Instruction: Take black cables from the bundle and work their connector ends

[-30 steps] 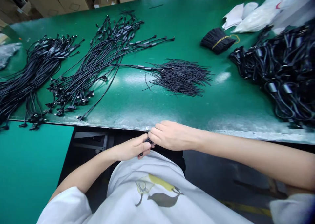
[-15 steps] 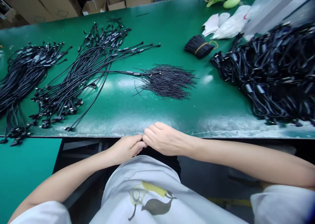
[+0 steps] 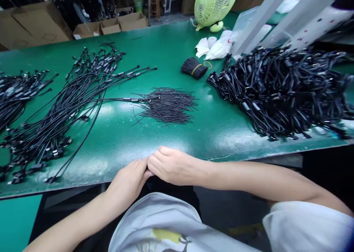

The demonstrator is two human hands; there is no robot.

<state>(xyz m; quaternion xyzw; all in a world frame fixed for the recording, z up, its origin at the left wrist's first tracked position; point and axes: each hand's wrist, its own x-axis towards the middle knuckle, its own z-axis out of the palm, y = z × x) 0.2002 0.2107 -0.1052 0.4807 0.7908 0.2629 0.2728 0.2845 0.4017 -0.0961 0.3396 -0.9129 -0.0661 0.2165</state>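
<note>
The left hand (image 3: 128,182) and right hand (image 3: 171,167) are held curled and touching at the table (image 3: 221,130) edge; anything pinched between them is hidden. Ties (image 3: 167,106) are piled near, on the table beyond.

Between fingers (image 3: 155,162) — contents hidden.

The green worktop (image 3: 171,45) carries loose black ties (image 3: 167,106) at its centre. Straight cables (image 3: 74,97) fan out at 9 o'clock. A heap of looped cables (image 3: 279,86) lies at 3 o'clock. A banded tie bundle (image 3: 194,68) and white bags (image 3: 212,47) sit near 1 o'clock.
</note>
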